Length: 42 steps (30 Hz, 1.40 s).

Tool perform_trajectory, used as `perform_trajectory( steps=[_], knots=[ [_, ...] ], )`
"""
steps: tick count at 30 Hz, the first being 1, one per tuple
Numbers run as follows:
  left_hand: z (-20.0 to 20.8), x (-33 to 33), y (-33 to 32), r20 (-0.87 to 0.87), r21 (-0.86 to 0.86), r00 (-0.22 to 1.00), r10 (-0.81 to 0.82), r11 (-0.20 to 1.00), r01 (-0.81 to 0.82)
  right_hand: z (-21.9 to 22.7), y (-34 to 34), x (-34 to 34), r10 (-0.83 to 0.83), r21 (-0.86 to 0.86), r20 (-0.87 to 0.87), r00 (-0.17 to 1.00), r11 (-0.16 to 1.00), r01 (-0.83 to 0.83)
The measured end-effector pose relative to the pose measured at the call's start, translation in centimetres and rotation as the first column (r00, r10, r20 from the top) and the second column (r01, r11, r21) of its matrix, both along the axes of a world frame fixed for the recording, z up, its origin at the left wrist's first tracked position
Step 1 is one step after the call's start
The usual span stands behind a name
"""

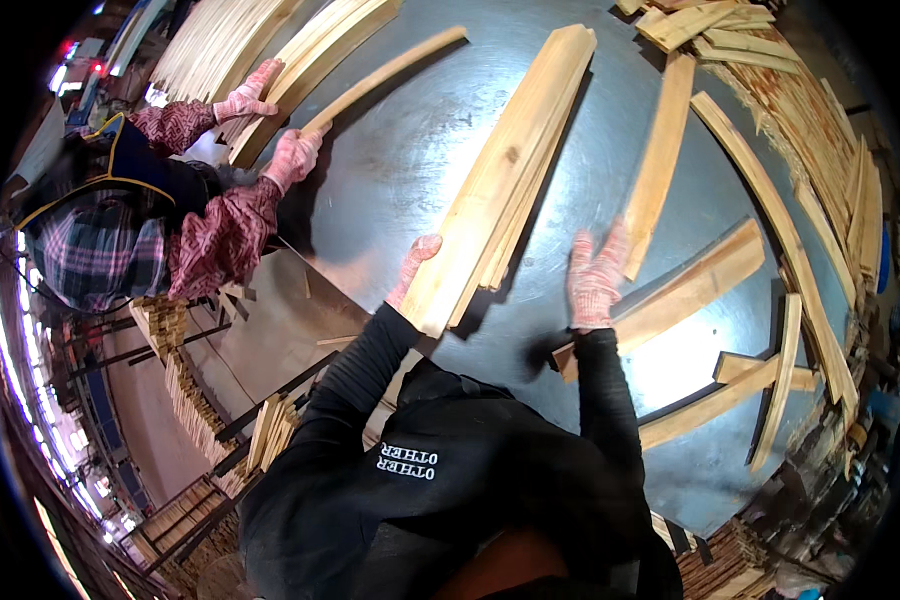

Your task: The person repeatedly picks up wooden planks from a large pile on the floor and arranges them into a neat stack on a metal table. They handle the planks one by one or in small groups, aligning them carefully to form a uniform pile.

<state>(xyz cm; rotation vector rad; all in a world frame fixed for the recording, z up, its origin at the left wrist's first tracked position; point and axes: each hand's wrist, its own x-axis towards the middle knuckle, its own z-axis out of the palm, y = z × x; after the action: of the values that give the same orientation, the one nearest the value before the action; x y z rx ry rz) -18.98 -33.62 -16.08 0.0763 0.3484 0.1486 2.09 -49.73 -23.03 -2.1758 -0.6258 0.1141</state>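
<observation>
A stack of long pale wooden planks (511,158) lies lengthwise on the shiny metal table (400,150), its near end by my body. My left hand (416,268), in a pink-and-white knit glove, grips the left edge of the stack near that end. To the right of it, my right hand (597,282), gloved alike, is open with its fingers stretched forward. Its fingertips meet the near end of a single plank (662,165); whether they press on it I cannot tell. A wider board (692,284) lies slanted just right of that hand.
Loose strips (782,235) and crossed pieces (776,385) lie along the right side. Offcuts (710,28) are heaped at the far right. At the left, a co-worker's gloved hands (292,158) touch a thin strip (395,75) and stacked boards (320,45). More wood (185,390) is piled below.
</observation>
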Motion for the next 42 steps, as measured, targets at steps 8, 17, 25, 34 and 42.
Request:
perform_trajectory(
  steps=[8, 17, 25, 34, 42],
  knots=[
    [-3.0, -1.6, -1.8, -0.489, 0.466, 0.870, 0.061, 0.862, 0.201, 3.7, 6.9, -5.1, 0.569, 0.554, -0.819, 0.068, 0.755, 0.350],
    [-2.1, -2.7, 1.5, -0.616, 0.753, 0.769, 0.171, 0.416, 0.510, 1.6, 9.1, -5.1, 0.489, 0.523, -0.848, 0.202, 0.833, 0.180],
    [-3.4, -10.6, 20.3, -0.509, 0.247, 0.240, 0.827, -0.127, 0.961, -0.1, 8.2, -5.7, 0.505, 0.506, -0.860, 0.074, 0.821, 0.264],
    [0.1, -5.2, 19.2, -0.284, 0.372, 0.480, 0.830, -0.366, 0.853, 2.0, 8.9, -6.5, 0.512, 0.545, -0.829, 0.226, 0.829, 0.122],
    [0.5, 6.0, 7.2, -0.640, 0.583, 0.556, 0.530, -0.136, 0.801, 7.8, 9.6, -2.8, 0.581, -0.484, -0.409, 0.703, 0.515, -0.707]
  ],
)
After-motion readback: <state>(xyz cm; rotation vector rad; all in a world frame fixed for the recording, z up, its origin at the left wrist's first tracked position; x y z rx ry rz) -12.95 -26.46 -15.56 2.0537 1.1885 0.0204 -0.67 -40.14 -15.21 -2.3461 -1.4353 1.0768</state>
